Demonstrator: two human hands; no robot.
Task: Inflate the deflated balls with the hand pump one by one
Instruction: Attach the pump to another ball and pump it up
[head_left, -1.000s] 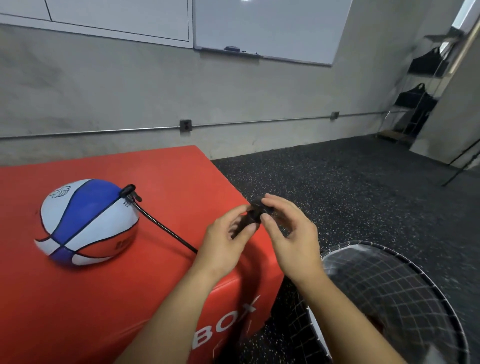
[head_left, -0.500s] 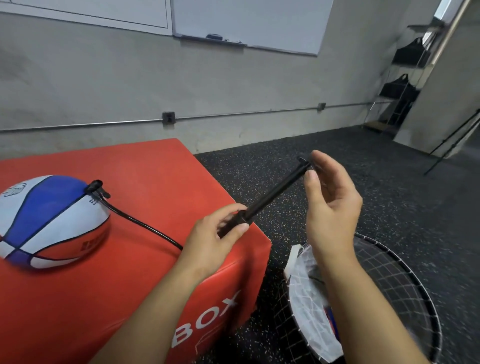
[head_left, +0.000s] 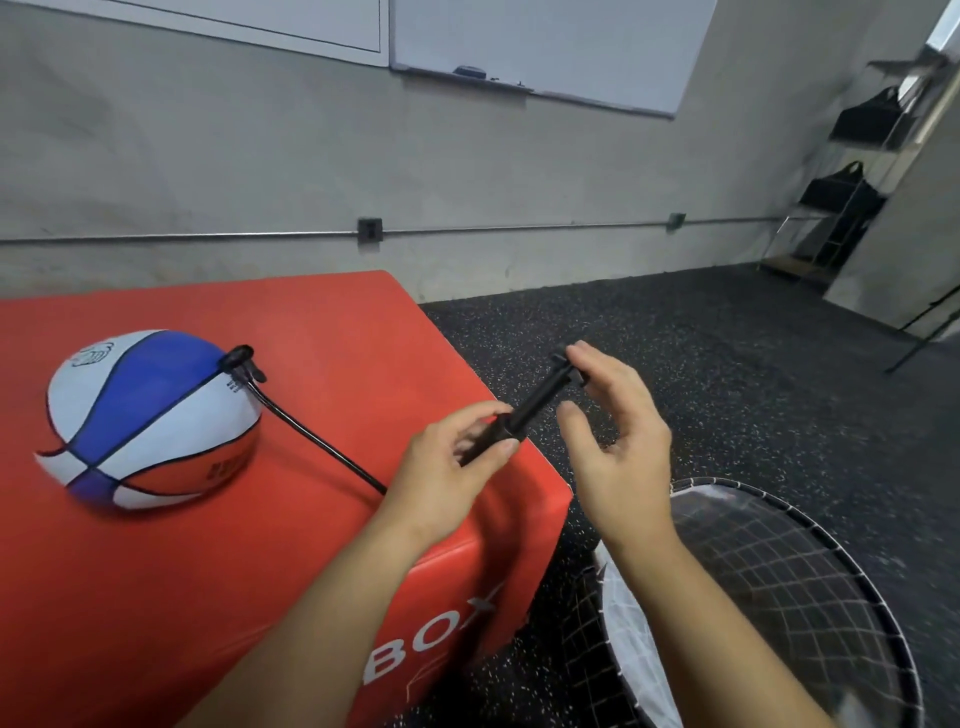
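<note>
While the blue, white and red ball (head_left: 148, 418) sat on the red box (head_left: 322, 332) with the hose (head_left: 317, 439) plugged into its valve side, the left hand (head_left: 441, 470) gripped the barrel of the hand pump (head_left: 519, 415) just past the box's right corner, fingers curled round it. And the right hand (head_left: 618, 441) was at the handle end, fingers only loosely bent, fingertips on the handle; whether it truly clamped was hard to tell. The rod showed partly out. To my eye this was mid-stroke on the first ball, which looked soft along its lower side. Good pumping wanted the barrel held steady and the strokes kept in line with the rod, so the hose never tugged the needle sideways. Room looked generous out over the dark floor (head_left: 727, 364) right of the box. The mesh basket (head_left: 779, 597) stood below that corner, near the right forearm.
</note>
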